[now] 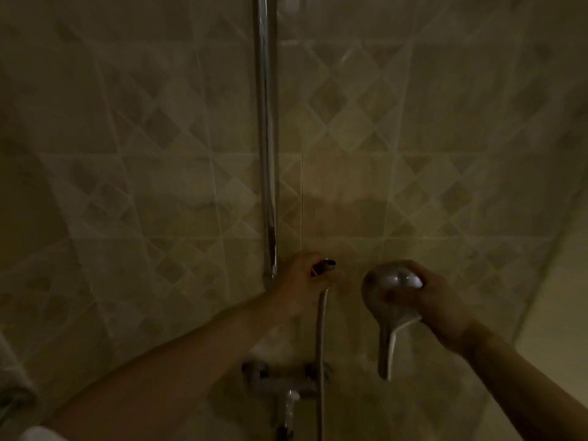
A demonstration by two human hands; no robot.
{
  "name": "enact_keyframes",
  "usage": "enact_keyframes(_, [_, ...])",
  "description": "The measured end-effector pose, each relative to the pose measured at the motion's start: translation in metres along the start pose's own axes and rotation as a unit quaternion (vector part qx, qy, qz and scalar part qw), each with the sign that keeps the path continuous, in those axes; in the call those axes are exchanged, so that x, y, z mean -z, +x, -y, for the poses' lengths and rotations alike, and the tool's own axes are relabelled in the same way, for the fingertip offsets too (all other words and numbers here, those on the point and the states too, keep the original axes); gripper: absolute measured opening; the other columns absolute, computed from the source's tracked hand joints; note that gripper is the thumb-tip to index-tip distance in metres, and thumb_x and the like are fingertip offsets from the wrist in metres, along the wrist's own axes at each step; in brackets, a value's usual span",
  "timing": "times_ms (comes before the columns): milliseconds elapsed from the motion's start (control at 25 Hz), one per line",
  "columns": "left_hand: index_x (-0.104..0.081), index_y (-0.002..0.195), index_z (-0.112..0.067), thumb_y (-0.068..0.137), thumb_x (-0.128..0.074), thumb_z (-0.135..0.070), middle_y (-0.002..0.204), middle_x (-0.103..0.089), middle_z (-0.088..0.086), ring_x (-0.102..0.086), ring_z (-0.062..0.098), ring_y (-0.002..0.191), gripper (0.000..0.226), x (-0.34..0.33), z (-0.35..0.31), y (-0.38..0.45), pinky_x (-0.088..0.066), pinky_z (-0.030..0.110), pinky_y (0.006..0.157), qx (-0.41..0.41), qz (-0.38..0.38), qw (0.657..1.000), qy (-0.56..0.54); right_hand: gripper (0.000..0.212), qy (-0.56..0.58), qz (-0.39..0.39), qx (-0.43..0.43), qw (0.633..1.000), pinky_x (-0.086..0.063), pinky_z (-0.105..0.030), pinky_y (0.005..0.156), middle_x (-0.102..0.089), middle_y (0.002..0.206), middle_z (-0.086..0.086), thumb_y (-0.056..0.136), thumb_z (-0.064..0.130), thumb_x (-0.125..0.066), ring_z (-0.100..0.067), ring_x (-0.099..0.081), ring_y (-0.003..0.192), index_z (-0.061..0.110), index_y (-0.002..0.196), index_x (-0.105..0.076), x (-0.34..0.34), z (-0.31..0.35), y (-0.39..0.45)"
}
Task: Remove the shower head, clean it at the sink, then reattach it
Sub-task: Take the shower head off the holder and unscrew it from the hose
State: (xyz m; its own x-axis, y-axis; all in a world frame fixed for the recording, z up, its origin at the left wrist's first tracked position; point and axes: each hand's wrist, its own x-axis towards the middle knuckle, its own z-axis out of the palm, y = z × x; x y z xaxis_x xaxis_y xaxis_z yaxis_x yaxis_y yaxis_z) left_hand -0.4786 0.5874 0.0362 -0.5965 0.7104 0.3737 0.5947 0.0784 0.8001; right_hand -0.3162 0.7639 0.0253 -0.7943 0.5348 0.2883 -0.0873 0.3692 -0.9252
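In dim light, my right hand (442,303) grips the round chrome shower head (386,288) by its face, its handle hanging down with the free end near the bottom. The head is apart from the hose. My left hand (305,278) holds the top end of the metal hose (322,345), whose dark connector nut (327,264) sticks out above my fingers. The hose hangs straight down from that hand toward the tap.
A vertical chrome riser rail (266,138) runs up the tiled wall just left of my left hand. The chrome mixer tap (283,383) is mounted below between my arms. The wall corner line (301,192) lies beside the rail.
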Motion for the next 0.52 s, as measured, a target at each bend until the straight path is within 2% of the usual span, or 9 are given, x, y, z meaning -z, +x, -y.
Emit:
enact_keyframes(80, [-0.065,0.071,-0.015,0.081,-0.075,-0.025,0.060,-0.058,-0.002,-0.055,0.003,0.052,0.017,0.018,-0.038,0.030,-0.044,0.019,0.052,-0.016,-0.019,1.000,-0.009,0.048,-0.092,0.048,0.024,0.994,-0.051,-0.019,0.072,-0.076,0.090,0.005,0.059,0.002,-0.087,-0.010,-0.069,0.088,0.032,0.096,-0.076,-0.001,0.020,0.017])
enact_keyframes(120, [-0.060,0.063,-0.018,0.079,-0.076,-0.027,0.051,-0.055,-0.007,-0.053,0.000,0.045,0.025,0.029,-0.059,0.045,-0.043,0.018,0.049,-0.030,-0.025,0.999,0.008,0.055,-0.128,0.085,0.034,0.988,-0.048,-0.014,0.075,-0.076,0.095,0.012,0.059,0.002,-0.087,-0.002,-0.068,0.092,0.040,0.098,-0.075,-0.002,0.033,0.027])
enact_keyframes(160, [-0.057,0.058,-0.019,0.077,-0.078,-0.029,0.046,-0.054,-0.009,-0.053,-0.001,0.042,0.030,0.040,-0.080,0.059,-0.044,0.018,0.048,-0.039,-0.031,0.998,0.028,0.062,-0.156,0.124,0.044,0.979,-0.047,-0.012,0.080,-0.074,0.102,0.019,0.058,0.008,-0.089,0.004,-0.065,0.097,0.049,0.101,-0.073,-0.005,0.049,0.034])
enact_keyframes(240, [-0.060,0.059,-0.014,0.072,-0.082,-0.034,0.048,-0.059,-0.007,-0.059,0.004,0.046,0.032,0.063,-0.125,0.083,-0.050,0.024,0.049,-0.057,-0.056,0.994,0.069,0.069,-0.209,0.150,0.077,0.963,-0.045,-0.012,0.090,-0.067,0.113,0.025,0.056,0.022,-0.090,0.010,-0.059,0.104,0.063,0.105,-0.063,-0.011,0.088,0.048])
enact_keyframes(360, [-0.058,0.057,-0.017,0.069,-0.081,-0.043,0.055,-0.061,-0.003,-0.059,0.009,0.051,0.037,0.095,-0.187,0.109,-0.050,0.026,0.054,-0.094,-0.105,0.974,0.176,0.067,-0.213,0.104,0.147,0.960,-0.041,0.000,0.077,-0.059,0.108,0.025,0.065,0.012,-0.088,0.019,-0.055,0.093,0.051,0.109,-0.055,-0.008,0.146,0.070])
enact_keyframes(440, [-0.061,0.060,-0.016,0.070,-0.080,-0.043,0.061,-0.064,0.000,-0.063,0.012,0.058,0.035,0.117,-0.226,0.123,-0.054,0.029,0.062,-0.116,-0.123,0.961,0.220,0.074,-0.226,0.074,0.198,0.951,-0.042,-0.005,0.075,-0.061,0.117,0.016,0.070,0.019,-0.085,0.007,-0.058,0.101,0.049,0.127,-0.049,0.001,0.182,0.080])
enact_keyframes(520, [-0.063,0.066,-0.013,0.071,-0.081,-0.038,0.066,-0.067,0.002,-0.067,0.015,0.066,0.031,0.136,-0.266,0.133,-0.056,0.031,0.067,-0.134,-0.140,0.947,0.257,0.087,-0.248,0.060,0.241,0.936,-0.042,-0.006,0.075,-0.059,0.126,0.015,0.075,0.024,-0.081,0.003,-0.057,0.105,0.051,0.143,-0.035,0.010,0.211,0.087])
